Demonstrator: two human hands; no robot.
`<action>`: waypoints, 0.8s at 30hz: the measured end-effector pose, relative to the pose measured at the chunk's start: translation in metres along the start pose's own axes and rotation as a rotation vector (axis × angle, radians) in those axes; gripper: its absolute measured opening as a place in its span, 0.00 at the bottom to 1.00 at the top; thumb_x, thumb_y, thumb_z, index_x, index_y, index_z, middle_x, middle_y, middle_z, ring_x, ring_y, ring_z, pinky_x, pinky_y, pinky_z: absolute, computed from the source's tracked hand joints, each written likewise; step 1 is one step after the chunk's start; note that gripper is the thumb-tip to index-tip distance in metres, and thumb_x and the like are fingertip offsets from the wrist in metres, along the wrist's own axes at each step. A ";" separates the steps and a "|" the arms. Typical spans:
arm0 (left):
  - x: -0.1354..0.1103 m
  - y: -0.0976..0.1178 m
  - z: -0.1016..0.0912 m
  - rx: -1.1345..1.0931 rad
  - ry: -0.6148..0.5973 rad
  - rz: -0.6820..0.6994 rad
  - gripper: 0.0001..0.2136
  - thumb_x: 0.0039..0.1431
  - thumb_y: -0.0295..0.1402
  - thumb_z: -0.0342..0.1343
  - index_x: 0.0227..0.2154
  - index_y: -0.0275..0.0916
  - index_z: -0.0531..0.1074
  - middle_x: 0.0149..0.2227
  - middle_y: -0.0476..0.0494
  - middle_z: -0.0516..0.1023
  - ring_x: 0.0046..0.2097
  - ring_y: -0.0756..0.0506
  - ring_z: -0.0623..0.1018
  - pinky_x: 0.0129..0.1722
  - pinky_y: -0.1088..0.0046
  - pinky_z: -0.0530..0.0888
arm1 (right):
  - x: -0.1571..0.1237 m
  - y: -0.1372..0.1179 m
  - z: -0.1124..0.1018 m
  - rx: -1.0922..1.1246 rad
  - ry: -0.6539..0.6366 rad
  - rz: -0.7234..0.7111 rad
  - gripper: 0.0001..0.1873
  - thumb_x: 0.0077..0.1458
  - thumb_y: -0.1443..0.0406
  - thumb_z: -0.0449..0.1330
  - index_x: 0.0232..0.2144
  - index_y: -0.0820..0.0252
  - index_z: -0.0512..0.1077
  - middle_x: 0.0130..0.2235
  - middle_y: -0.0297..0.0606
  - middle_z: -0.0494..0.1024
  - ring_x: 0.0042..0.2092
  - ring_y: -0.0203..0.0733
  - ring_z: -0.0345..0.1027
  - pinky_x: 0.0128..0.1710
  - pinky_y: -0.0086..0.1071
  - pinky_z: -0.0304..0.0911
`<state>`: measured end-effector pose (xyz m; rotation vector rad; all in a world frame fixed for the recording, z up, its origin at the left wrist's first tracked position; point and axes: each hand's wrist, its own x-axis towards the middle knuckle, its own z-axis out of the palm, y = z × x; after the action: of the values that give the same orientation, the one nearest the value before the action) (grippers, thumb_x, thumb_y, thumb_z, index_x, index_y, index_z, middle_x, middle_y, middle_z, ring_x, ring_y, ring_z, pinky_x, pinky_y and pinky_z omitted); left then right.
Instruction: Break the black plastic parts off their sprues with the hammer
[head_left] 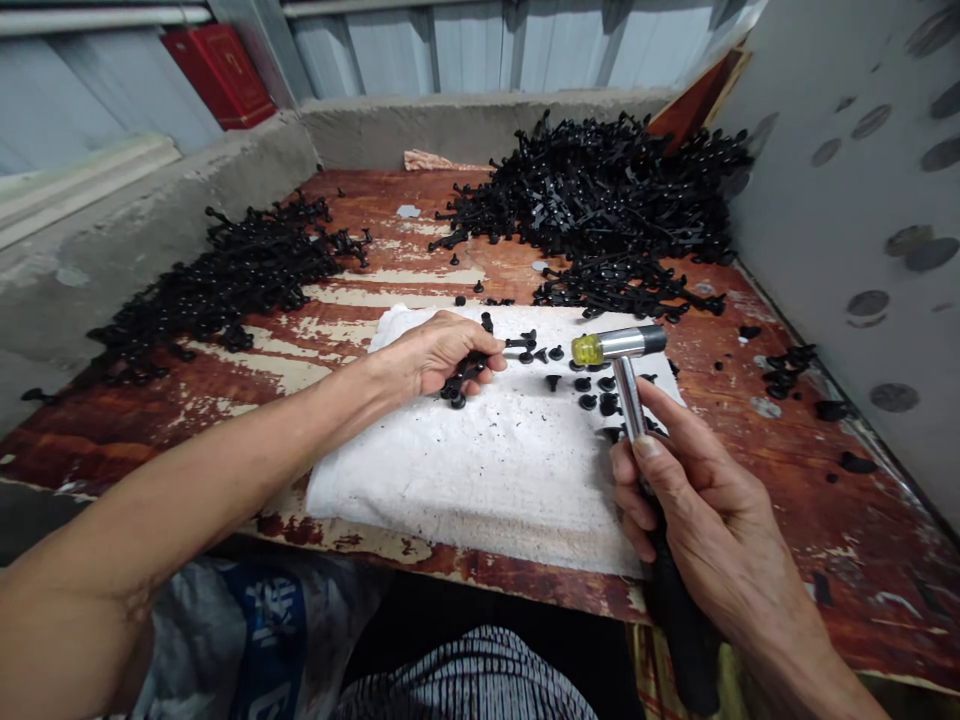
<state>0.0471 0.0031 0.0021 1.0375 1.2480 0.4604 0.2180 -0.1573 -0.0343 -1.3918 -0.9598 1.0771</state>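
My left hand [439,352] rests on a white cloth pad [465,470] with its fingers closed on a black plastic strip of small parts [465,375]. My right hand [694,500] grips the black handle of a small hammer [619,345]. The hammer has a metal head with a yellow face, raised just above the pad, to the right of the strip. Several loose black caps [592,385] lie on the pad under and beside the hammer head.
A big heap of black strips [607,200] fills the far right of the worn wooden table [825,520]. A second heap [217,285] lies at the left. A grey wall [847,230] stands close on the right, a concrete ledge [465,120] at the back.
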 end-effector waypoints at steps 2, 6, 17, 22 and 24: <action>0.000 0.000 0.000 -0.001 0.000 0.004 0.09 0.51 0.20 0.54 0.19 0.34 0.67 0.19 0.46 0.72 0.17 0.53 0.69 0.13 0.78 0.63 | 0.000 0.000 0.000 0.002 0.002 -0.002 0.30 0.56 0.53 0.57 0.60 0.47 0.59 0.26 0.27 0.65 0.19 0.30 0.53 0.11 0.23 0.52; -0.001 -0.001 0.001 -0.001 0.005 0.012 0.08 0.50 0.20 0.55 0.19 0.34 0.67 0.19 0.45 0.72 0.17 0.52 0.69 0.13 0.77 0.63 | -0.001 -0.001 0.000 -0.001 0.005 0.001 0.30 0.56 0.53 0.58 0.60 0.47 0.60 0.26 0.28 0.65 0.19 0.31 0.53 0.11 0.24 0.53; 0.001 -0.002 -0.001 -0.034 0.001 -0.008 0.08 0.50 0.21 0.54 0.19 0.34 0.67 0.18 0.47 0.71 0.16 0.53 0.69 0.13 0.79 0.64 | 0.000 -0.001 -0.001 -0.003 -0.003 -0.004 0.30 0.57 0.54 0.57 0.61 0.47 0.59 0.25 0.27 0.65 0.19 0.31 0.53 0.11 0.24 0.52; 0.002 -0.002 -0.002 -0.035 -0.003 -0.015 0.07 0.48 0.21 0.55 0.19 0.34 0.67 0.18 0.46 0.72 0.17 0.53 0.69 0.13 0.79 0.64 | 0.000 0.001 -0.001 -0.014 -0.001 -0.009 0.30 0.57 0.54 0.56 0.61 0.48 0.59 0.25 0.27 0.65 0.18 0.31 0.52 0.12 0.24 0.51; 0.002 -0.002 -0.002 -0.041 0.004 -0.019 0.07 0.48 0.20 0.55 0.19 0.35 0.67 0.18 0.46 0.72 0.16 0.53 0.69 0.13 0.78 0.63 | 0.000 0.000 -0.001 -0.016 -0.004 -0.007 0.30 0.58 0.54 0.56 0.61 0.47 0.59 0.25 0.27 0.65 0.18 0.31 0.52 0.12 0.24 0.51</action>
<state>0.0453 0.0041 -0.0006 0.9904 1.2458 0.4716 0.2184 -0.1579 -0.0345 -1.3982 -0.9775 1.0697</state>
